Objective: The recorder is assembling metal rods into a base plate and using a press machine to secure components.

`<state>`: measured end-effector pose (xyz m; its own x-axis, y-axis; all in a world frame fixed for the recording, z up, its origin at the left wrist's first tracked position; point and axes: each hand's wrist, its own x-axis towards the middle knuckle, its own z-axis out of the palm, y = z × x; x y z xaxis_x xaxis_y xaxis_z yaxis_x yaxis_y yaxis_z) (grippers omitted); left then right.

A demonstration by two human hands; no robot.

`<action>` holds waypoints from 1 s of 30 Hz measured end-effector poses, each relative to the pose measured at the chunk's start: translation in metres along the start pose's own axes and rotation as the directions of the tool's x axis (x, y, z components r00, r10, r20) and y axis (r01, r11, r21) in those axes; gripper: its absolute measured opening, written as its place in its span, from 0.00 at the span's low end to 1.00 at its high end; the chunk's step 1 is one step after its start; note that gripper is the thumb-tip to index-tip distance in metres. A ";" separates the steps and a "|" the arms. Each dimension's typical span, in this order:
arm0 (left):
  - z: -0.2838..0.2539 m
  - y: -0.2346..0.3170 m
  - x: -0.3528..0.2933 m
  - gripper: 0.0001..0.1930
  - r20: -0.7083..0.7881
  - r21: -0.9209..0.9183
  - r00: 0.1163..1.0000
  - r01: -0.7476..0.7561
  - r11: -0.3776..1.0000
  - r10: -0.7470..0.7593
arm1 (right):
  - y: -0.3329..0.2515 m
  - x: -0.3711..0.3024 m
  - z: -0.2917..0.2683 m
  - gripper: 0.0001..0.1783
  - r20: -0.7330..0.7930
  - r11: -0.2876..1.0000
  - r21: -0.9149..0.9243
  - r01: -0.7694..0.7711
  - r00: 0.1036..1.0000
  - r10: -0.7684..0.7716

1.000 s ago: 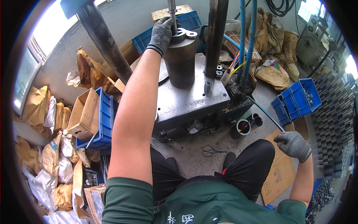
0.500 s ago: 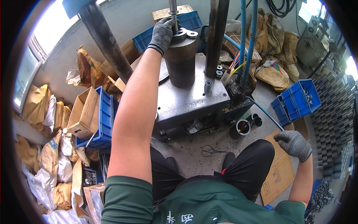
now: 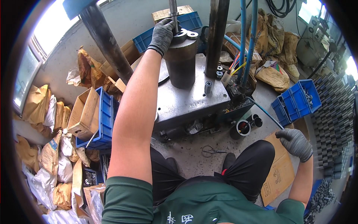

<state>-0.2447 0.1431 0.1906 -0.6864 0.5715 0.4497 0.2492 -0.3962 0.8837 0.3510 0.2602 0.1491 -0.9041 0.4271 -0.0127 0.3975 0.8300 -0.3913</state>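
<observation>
Steel rod [image 3: 173, 7] stands upright above the steel cylinder [image 3: 181, 71], just right of your left hand [image 3: 163, 36], the nearer one; its fingertips are hidden, so its grip cannot be told. Your right hand [image 3: 295, 145] curls around the lever [image 3: 265, 111]. Count one rod, one cylinder, one lever, two rings [image 3: 195, 36].

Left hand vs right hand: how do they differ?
Place: the left hand is at the upright metal rod, above the dark cylinder; the right hand is at the end of the lever.
Reach: the left hand is far forward; the right hand is nearer, off to the side.
Grip: how the left hand closes is partly hidden; the right hand visibly curls at the lever.
Shared: both wear grey gloves.
</observation>
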 end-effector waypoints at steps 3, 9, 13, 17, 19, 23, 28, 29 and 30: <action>0.002 0.001 0.000 0.10 0.000 -0.006 1.000 0.000 1.000 0.000 | 0.006 -0.001 0.000 0.15 0.106 0.995 -0.031 0.091 0.990 -0.087; 0.002 0.001 0.000 0.10 0.009 -0.017 1.000 -0.005 1.000 0.005 | -0.002 0.005 -0.004 0.15 -0.013 0.997 0.064 -0.036 0.999 0.037; 0.000 0.001 0.004 0.11 -0.015 -0.044 1.000 0.006 0.999 -0.006 | -0.010 0.013 -0.007 0.14 -0.190 0.999 0.015 0.031 0.981 -0.027; 0.004 -0.004 0.005 0.13 -0.052 0.059 0.994 -0.093 0.994 0.096 | 0.004 0.058 -0.032 0.16 -0.555 0.982 -0.165 0.092 0.814 -0.170; 0.006 -0.001 -0.007 0.14 -0.103 0.247 0.967 -0.204 0.947 0.235 | 0.012 0.102 -0.051 0.15 -0.684 0.967 -0.231 0.108 0.689 -0.240; 0.013 0.006 -0.006 0.15 -0.094 0.225 0.966 -0.213 0.951 0.239 | 0.036 0.158 -0.091 0.13 -0.738 0.988 -0.120 0.097 0.657 -0.155; 0.017 0.007 0.000 0.20 -0.054 0.169 0.993 -0.091 0.981 0.102 | 0.038 0.205 -0.112 0.20 -0.722 0.974 -0.228 -0.010 0.673 -0.162; 0.015 0.007 0.002 0.22 -0.065 0.166 0.992 -0.092 0.982 0.104 | 0.032 0.210 -0.114 0.20 -0.722 0.974 -0.226 -0.010 0.673 -0.161; 0.012 0.007 0.003 0.23 -0.076 0.163 0.991 -0.093 0.982 0.107 | 0.023 0.213 -0.118 0.25 -0.686 0.956 -0.274 -0.109 0.719 -0.115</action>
<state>-0.2368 0.1504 0.1998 -0.7061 0.4694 0.5302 0.4201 -0.3251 0.8472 0.1858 0.4129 0.2458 -0.5881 0.4578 0.6667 0.5210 0.8450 -0.1207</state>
